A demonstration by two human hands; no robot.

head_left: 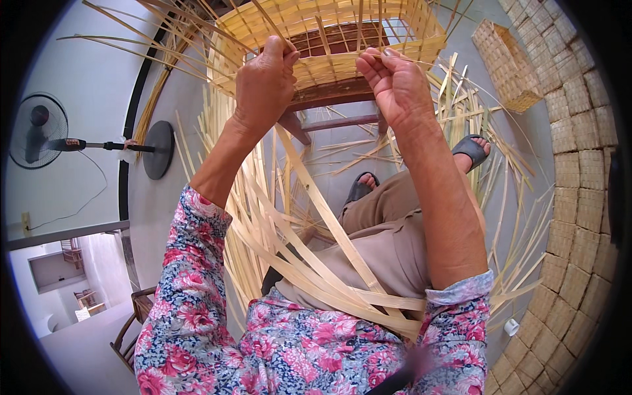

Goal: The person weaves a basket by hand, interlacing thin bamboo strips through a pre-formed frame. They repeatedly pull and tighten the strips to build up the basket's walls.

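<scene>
A half-woven yellow bamboo basket (327, 72) rests on a dark red wooden stool (339, 92), with long loose strips standing up from its walls. At the near wall's left part, my left hand (264, 85) is closed in a pinch on a thin bamboo strip (268, 18). My right hand (403, 87) is at the right part of the same wall, thumb and forefinger pinched on a narrow strip along the rim, the other fingers loosely curled. Several flat pale strips (319, 204) lie across my lap and hang down to the floor.
Scattered bamboo strips (503, 178) cover the floor on the right, beside a finished woven basket (505, 66). Stacked woven baskets (573, 197) line the right edge. To the left are a standing fan (41, 130) with its round base and a wooden chair (139, 306).
</scene>
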